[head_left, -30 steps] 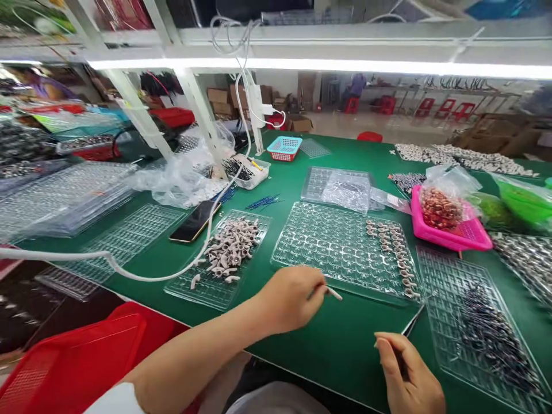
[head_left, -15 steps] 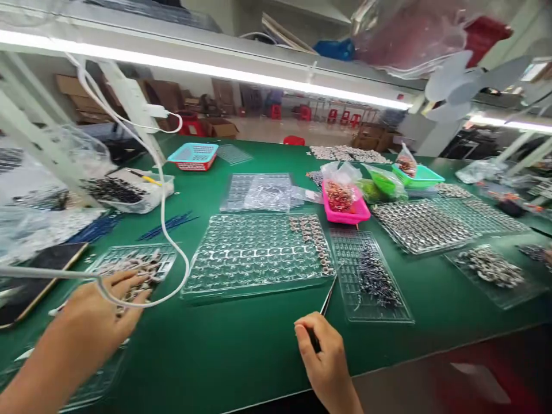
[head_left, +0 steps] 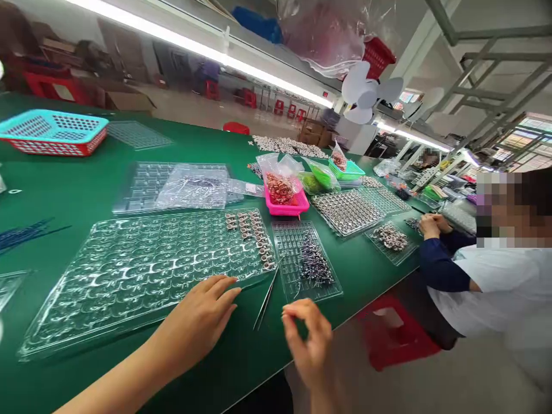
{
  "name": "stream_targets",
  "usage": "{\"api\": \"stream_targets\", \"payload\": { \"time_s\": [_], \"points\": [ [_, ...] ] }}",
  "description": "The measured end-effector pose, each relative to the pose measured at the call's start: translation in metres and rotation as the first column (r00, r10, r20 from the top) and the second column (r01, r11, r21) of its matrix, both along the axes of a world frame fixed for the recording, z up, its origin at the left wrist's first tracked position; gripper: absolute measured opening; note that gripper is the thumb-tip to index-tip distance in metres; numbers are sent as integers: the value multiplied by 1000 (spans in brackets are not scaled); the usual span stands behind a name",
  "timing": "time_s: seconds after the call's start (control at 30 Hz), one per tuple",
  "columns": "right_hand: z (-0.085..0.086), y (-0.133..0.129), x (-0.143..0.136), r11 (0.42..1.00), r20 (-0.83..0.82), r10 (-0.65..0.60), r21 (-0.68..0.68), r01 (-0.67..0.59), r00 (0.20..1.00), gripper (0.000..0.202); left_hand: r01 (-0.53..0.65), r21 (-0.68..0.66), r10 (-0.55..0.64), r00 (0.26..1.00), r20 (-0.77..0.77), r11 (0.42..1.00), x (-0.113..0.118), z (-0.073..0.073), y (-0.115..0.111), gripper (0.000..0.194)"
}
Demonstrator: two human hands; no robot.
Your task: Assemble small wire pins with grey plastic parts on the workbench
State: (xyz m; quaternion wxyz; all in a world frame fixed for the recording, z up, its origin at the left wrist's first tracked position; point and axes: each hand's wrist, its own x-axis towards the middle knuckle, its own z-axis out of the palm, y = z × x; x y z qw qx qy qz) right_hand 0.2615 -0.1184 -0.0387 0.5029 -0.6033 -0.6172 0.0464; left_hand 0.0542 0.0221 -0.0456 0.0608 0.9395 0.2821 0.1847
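My left hand (head_left: 204, 313) reaches over the front edge of a large clear plastic tray (head_left: 142, 259), fingers stretched out; its fingertips hide part of the edge. Small pinkish ring-shaped parts (head_left: 259, 241) fill cups along the tray's right side. My right hand (head_left: 308, 339) is closed in a pinch of thumb and forefinger; whatever is between the tips is too small to name. Metal tweezers (head_left: 266, 299) lie on the green mat between my hands, touching neither. Just beyond my right hand is a smaller clear tray (head_left: 287, 244) with a pile of dark thin-stemmed pieces (head_left: 314, 261).
A pink basket (head_left: 287, 208) with a bag of reddish parts stands behind the small tray. Further right are a filled tray (head_left: 347, 210) and a co-worker's hands (head_left: 431, 225). A blue-and-red basket (head_left: 54, 133) sits at the back left, near dark blue strands (head_left: 28, 233).
My left hand has left the pile of parts at the left and come to the large tray's front edge. My right hand has let go of the tweezers. The view has swung right.
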Motion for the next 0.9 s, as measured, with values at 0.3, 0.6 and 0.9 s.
{"api": "stream_targets", "payload": {
  "time_s": [0.3, 0.6, 0.9],
  "points": [
    [57, 43, 151, 911, 319, 66, -406, 73, 945, 46, -57, 35, 55, 997, 50, 998, -8, -15, 8, 38],
    [89, 100, 183, 555, 221, 461, -828, -85, 860, 103, -76, -5, 76, 995, 65, 997, -13, -24, 15, 33],
    [67, 64, 174, 611, 342, 375, -790, 48, 862, 123, -64, -52, 70, 991, 110, 997, -13, -31, 20, 31]
  ]
}}
